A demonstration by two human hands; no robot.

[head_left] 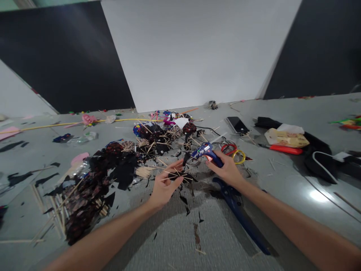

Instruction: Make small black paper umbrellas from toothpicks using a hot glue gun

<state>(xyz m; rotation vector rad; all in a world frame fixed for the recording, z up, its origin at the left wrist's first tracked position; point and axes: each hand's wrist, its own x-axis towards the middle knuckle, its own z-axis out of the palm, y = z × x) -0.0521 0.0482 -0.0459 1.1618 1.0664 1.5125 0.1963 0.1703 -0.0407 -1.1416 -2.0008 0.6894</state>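
Pinched in the fingers of my left hand (166, 187) is a small black fabric piece with thin wooden sticks (177, 175) radiating from its middle. My right hand (228, 170) grips a blue glue gun (207, 151) by its handle. The gun's dark nozzle end points left, just above the stick piece; whether it touches cannot be made out. Behind both hands lie several similar stick wheels (147, 150) and dark fabric scraps (124, 171). A pile of short wooden sticks (144, 172) sits left of my left hand.
A blue long-handled cutter (239, 216) lies below my right forearm. Red and yellow tape rolls (239, 157) are right of the glue gun. Farther back are a phone (237, 125), a tissue pack (287, 138) and a red-handled tool (286, 149). Dark patterned fabric (84, 199) and sticks cover the left.
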